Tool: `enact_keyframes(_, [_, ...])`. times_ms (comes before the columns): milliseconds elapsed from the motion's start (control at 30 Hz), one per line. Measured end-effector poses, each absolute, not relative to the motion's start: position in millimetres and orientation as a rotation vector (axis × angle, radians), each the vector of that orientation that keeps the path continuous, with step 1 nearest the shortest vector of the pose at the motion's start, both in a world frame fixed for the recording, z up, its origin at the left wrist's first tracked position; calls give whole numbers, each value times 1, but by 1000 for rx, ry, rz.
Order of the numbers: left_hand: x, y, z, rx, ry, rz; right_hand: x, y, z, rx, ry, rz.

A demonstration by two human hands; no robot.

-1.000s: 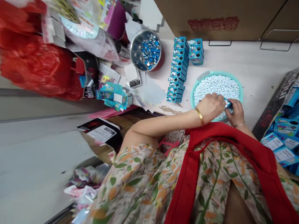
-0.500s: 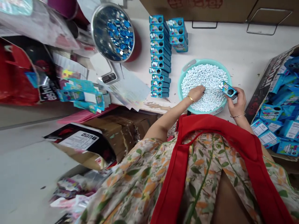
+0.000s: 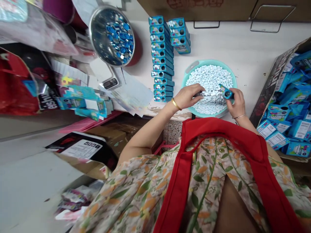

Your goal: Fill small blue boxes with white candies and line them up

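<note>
A round turquoise basin (image 3: 185, 77) holds a heap of small pale-blue candies (image 3: 211, 72). My left hand (image 3: 188, 96), with a gold bangle at the wrist, is closed over the basin's left side. Between its fingers is the dark handle of what looks like a small scoop (image 3: 211, 93), mostly hidden under a row of candies pointing right. At the basin's right side, my right hand (image 3: 236, 103) grips a small blue carton (image 3: 226, 93), tilted with its upper end toward the candies. The carton has a dark round spot on its face.
Blue cartons stand in a long column (image 3: 163, 60) and a shorter stack (image 3: 181, 37) behind the basin. A steel bowl (image 3: 91, 32) of blue caps and a small scale (image 3: 110, 83) are to the left. A large box (image 3: 263, 94) of blue cartons stands right.
My left hand has drawn back leftward out of the candies, bringing up a row of them. The right hand still holds the carton. The whole view has shifted slightly.
</note>
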State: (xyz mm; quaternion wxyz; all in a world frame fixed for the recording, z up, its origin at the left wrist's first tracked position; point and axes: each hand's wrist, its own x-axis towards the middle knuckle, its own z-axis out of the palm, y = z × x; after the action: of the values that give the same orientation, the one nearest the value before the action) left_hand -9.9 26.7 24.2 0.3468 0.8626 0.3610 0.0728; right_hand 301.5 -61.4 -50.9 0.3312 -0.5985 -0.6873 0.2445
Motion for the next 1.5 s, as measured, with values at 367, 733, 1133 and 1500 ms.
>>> enact_keyframes(367, [63,4,121,2547,1146,-229,273,-58,-59,-1452,-1884,691])
enact_keyframes(733, [2,29,-32,2147,1384,-438,309,-62,-41,-1637,-1658,681])
enact_keyframes(1133, [48,6,-68,1951,1043,13,321,-63,-44,-1684,-1491,608])
enact_keyframes(1500, [20,23,68,2305,1066,-83,286,-58,-56,-1546,-1793,660])
